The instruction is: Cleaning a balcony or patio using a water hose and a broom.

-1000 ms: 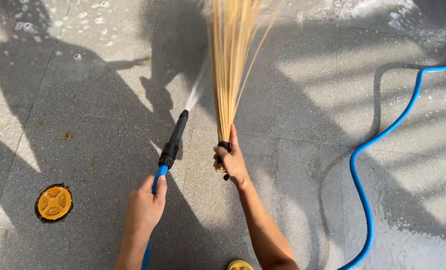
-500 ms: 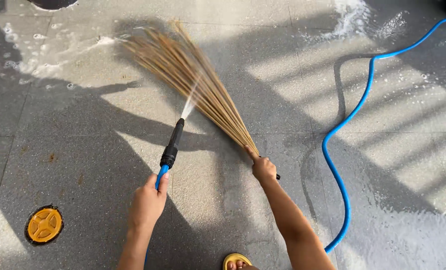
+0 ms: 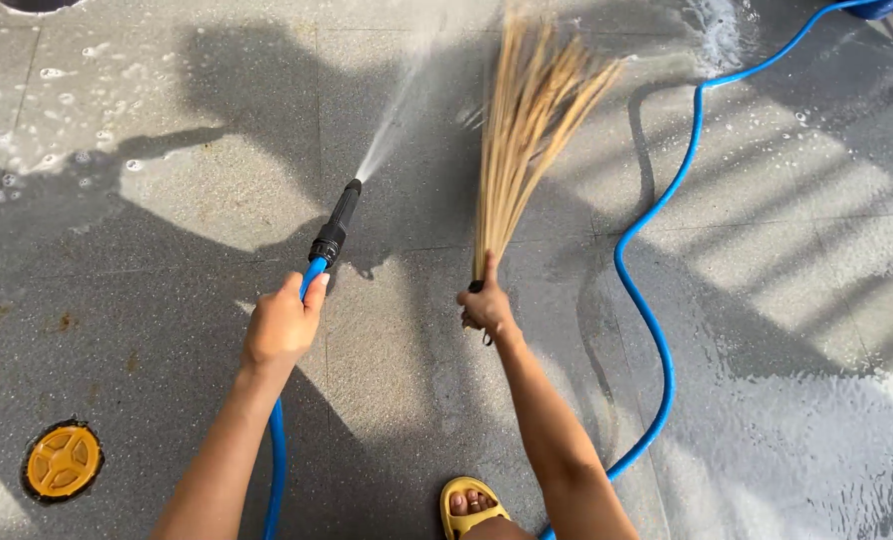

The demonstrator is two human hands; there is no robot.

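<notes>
The broom (image 3: 527, 150) handle end is hidden inside the right hand (image 3: 487, 308). The blue hose (image 3: 657, 330) runs off the top edge. The yellow sandal (image 3: 470, 505) is cut by the bottom edge.

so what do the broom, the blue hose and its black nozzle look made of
Pale stick broom: thin, stiff, dry plant fibres, matte, splaying apart. Blue hose: flexible, smooth plastic or rubber, judging by its loose curves. Black nozzle: probably hard moulded plastic, dull finish.
</notes>
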